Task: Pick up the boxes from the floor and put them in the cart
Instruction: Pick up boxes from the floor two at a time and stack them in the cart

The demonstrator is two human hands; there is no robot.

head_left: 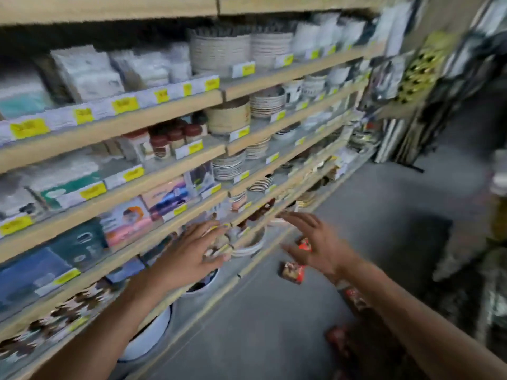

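On the grey floor (274, 325) beside the shelves (164, 171), small red-and-brown boxes (292, 271) lie scattered (the view is blurred). Above them both hands reach forward empty, fingers spread wide: the left hand (189, 255) near the shelf edge, the right hand (319, 246) over the boxes.

2 hands: left hand (189, 256) at 9 o'clock, right hand (315, 242) at 3 o'clock. Approx. 4 small red boxes (292, 272) on floor, toward 5 o'clock; blurry. Approx. 6 shelves (164, 105) w/ yellow tags.
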